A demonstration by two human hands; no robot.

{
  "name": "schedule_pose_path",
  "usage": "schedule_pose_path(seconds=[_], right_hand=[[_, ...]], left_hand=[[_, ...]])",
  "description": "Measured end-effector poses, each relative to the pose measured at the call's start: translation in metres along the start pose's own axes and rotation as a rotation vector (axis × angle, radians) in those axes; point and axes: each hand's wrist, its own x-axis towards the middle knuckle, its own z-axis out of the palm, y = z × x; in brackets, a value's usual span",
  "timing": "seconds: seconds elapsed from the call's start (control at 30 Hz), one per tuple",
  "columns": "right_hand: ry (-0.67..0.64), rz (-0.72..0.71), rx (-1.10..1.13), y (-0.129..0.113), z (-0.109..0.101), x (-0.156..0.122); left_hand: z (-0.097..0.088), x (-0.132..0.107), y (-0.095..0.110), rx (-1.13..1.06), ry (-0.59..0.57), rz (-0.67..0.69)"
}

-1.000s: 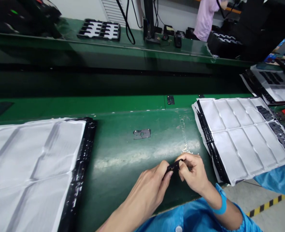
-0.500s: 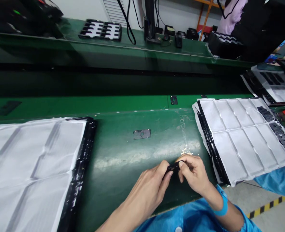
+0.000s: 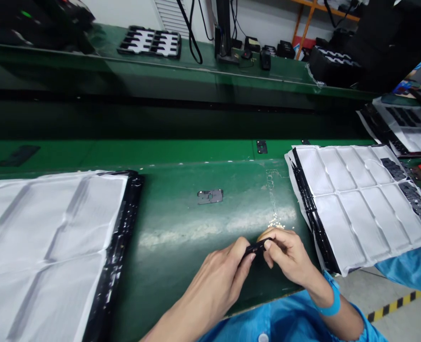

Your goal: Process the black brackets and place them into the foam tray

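A small, thin black plastic part (image 3: pixel 256 247) is held edge-on between my two hands, low over the green table. My left hand (image 3: pixel 226 268) pinches its left end between thumb and fingers. At the other end, my right hand (image 3: pixel 287 251) grips it with thumb and forefinger; a blue band circles that wrist. The part's faces are mostly hidden from view. Farther up on the table lies a flat dark plate with cutouts (image 3: pixel 210 196). Pale crumbs (image 3: pixel 276 223) are scattered just beyond my right hand.
White-lined black trays are stacked at the left (image 3: pixel 50 237) and at the right (image 3: pixel 360 204), the right one bearing dark parts. Behind the table runs a green belt (image 3: pixel 182 151) with a small black part (image 3: pixel 262 147) on it. A shelf (image 3: pixel 203 69) holds trays and devices.
The dark parts on the green belt have shifted slightly to the right. A person in pink at the upper right has gone out of view. My hands have barely moved.
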Motion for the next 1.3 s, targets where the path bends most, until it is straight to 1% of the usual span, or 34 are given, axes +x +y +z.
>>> schedule_pose_path(seconds=[0.2,0.4,0.57,0.7,0.83,1.0,1.2,1.3], right_hand=[[0.016,0.063,0.083,-0.0021,0.0025,0.0033],[0.043,0.093,0.093,-0.0025,0.0043,0.0039],[0.075,0.121,0.099,-0.0012,0.0067,0.0020],[0.068,0.139,0.123,0.0017,0.0074,0.0006],[0.046,0.135,0.106,0.0037,0.0062,-0.0007],[0.008,0.109,0.125,0.0007,0.0039,-0.0016],[0.030,0.115,0.168,0.0036,0.0056,-0.0018],[0.023,0.108,0.155,0.0069,0.0059,-0.0026]], left_hand=[[0.0007,0.0010,-0.0005,0.033,0.006,0.006],[0.0021,0.0009,-0.0012,0.051,0.013,0.027],[0.0027,0.0017,-0.0037,0.042,-0.007,0.025],[0.0023,0.0026,-0.0062,0.033,-0.039,0.014],[0.0019,0.0023,-0.0077,0.018,-0.076,-0.013],[0.0025,0.0015,-0.0086,0.011,-0.077,-0.023],[0.0041,0.0029,-0.0091,-0.001,-0.084,-0.025],[0.0046,0.0030,-0.0095,-0.011,-0.090,-0.033]])
